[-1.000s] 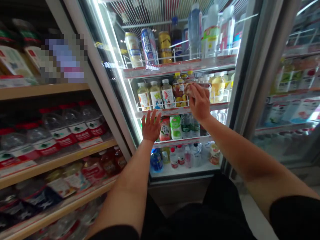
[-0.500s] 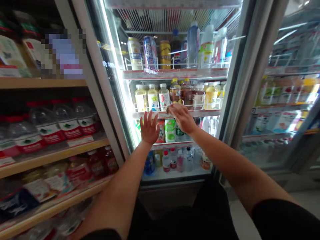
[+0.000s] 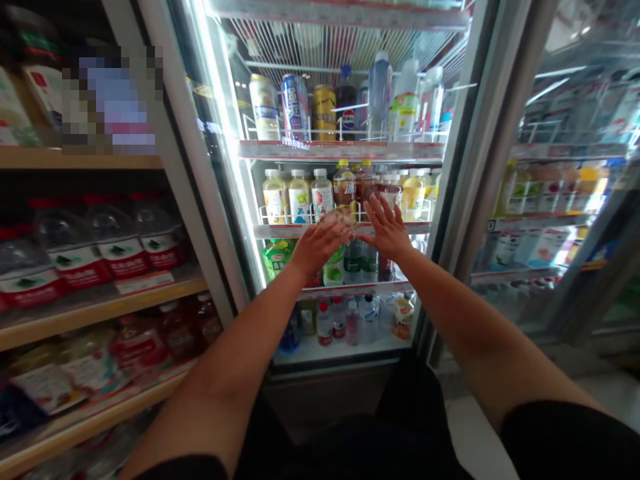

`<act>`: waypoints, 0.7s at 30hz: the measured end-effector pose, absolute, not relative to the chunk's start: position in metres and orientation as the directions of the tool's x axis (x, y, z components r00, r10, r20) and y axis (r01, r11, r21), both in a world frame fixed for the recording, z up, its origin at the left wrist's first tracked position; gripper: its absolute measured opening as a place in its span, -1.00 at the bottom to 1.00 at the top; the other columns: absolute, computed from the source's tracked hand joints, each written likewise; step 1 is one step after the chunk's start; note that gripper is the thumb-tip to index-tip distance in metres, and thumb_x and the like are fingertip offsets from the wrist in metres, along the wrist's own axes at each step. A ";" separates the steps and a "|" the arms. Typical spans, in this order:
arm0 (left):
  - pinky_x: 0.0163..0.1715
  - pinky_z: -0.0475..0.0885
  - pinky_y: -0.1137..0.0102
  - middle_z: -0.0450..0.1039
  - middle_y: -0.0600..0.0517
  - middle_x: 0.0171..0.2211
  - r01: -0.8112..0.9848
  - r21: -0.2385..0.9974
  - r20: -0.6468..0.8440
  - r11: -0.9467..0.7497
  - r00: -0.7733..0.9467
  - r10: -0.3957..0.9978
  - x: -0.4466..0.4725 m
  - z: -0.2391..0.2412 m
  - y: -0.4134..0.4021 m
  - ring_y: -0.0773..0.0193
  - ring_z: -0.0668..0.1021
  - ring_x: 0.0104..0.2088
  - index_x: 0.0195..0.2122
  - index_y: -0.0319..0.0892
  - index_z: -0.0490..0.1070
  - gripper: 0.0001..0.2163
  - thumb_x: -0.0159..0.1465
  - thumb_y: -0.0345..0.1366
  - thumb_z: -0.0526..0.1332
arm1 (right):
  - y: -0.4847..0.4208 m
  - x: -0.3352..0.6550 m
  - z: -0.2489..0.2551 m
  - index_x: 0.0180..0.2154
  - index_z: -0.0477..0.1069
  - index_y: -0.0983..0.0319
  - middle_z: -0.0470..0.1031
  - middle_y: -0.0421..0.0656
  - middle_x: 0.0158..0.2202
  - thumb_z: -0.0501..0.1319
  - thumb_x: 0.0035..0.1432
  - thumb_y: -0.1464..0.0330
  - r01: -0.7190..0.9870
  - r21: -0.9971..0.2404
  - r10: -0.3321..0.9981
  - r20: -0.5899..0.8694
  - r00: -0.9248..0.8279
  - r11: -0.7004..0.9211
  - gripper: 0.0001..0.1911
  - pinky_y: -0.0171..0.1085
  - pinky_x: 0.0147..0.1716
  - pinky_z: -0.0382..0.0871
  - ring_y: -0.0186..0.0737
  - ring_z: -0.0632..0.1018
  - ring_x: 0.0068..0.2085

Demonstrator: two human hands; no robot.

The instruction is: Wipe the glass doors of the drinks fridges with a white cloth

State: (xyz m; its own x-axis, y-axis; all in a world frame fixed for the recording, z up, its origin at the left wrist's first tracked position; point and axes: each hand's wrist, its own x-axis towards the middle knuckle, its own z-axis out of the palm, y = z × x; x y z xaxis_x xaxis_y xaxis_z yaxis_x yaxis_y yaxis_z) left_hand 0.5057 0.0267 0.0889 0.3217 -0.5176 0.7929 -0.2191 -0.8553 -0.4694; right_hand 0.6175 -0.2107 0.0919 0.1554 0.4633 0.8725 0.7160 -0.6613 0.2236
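My left hand (image 3: 320,245) hovers before the lit drinks cooler, its fingers stretched to the right and their tips blurred; I see nothing held in it. Close beside it on the right, my right hand (image 3: 387,228) is open with fingers spread, pointing up and left. Behind the hands stands the middle shelf's row: a white-capped bottle with a red-fruit label (image 3: 323,192), a yellow-capped brown tea bottle (image 3: 345,183) and a yellow drink bottle (image 3: 414,195). A green bottle (image 3: 333,270) on the shelf below is partly hidden by my left hand.
Cans such as a gold can (image 3: 325,112) line the upper cooler shelf. Small bottles, one a red-capped bottle (image 3: 325,325), stand at the bottom. Wooden shelving (image 3: 100,313) with red-labelled bottles is at left. A metal door frame (image 3: 483,167) and another glass-fronted cooler (image 3: 545,220) are at right.
My left hand has swung right and its fingers have turned from upright to rightward. My right hand has moved slightly right, its fingers now spread. The view has shifted a little.
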 end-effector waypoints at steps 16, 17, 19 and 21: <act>0.26 0.34 0.09 0.29 0.15 0.32 -0.156 -0.424 0.801 -0.892 0.395 -0.450 0.471 0.094 0.079 0.16 0.32 0.32 0.27 0.10 0.33 -0.59 0.46 -0.36 -0.01 | -0.192 0.610 0.071 0.45 -0.12 0.22 -0.07 -0.05 0.48 -0.23 0.41 -0.04 0.608 0.120 0.353 0.893 0.279 -0.785 -0.25 0.20 0.42 -0.16 -0.01 -0.04 0.49; 0.29 0.27 -0.01 0.20 0.08 0.37 -0.080 -0.349 0.865 -0.934 0.355 -0.354 0.470 0.100 0.082 0.07 0.21 0.38 0.30 -0.02 0.29 -0.58 0.46 -0.34 -0.04 | -0.192 0.610 0.072 0.45 -0.13 0.22 -0.07 -0.05 0.48 -0.24 0.41 -0.04 0.606 0.119 0.354 0.891 0.284 -0.787 -0.25 0.20 0.42 -0.16 -0.01 -0.05 0.49; 0.34 0.15 -0.09 0.03 -0.01 0.43 0.055 -0.196 0.948 -0.979 0.266 -0.174 0.472 0.104 0.083 -0.03 -0.03 0.45 0.32 -0.21 0.25 -0.56 0.46 -0.24 -0.05 | -0.192 0.608 0.072 0.45 -0.16 0.22 -0.09 -0.05 0.49 -0.25 0.41 -0.03 0.606 0.109 0.352 0.887 0.298 -0.788 -0.25 0.21 0.42 -0.18 0.00 -0.07 0.49; 0.36 0.12 -0.06 0.03 0.02 0.44 0.103 -0.164 0.956 -0.981 0.264 -0.132 0.475 0.094 0.076 0.03 -0.08 0.46 0.30 -0.18 0.28 -0.55 0.44 -0.17 -0.01 | -0.191 0.607 0.071 0.46 -0.19 0.23 -0.11 -0.05 0.49 -0.25 0.42 -0.02 0.610 0.094 0.348 0.884 0.313 -0.787 -0.25 0.22 0.42 -0.20 0.01 -0.09 0.49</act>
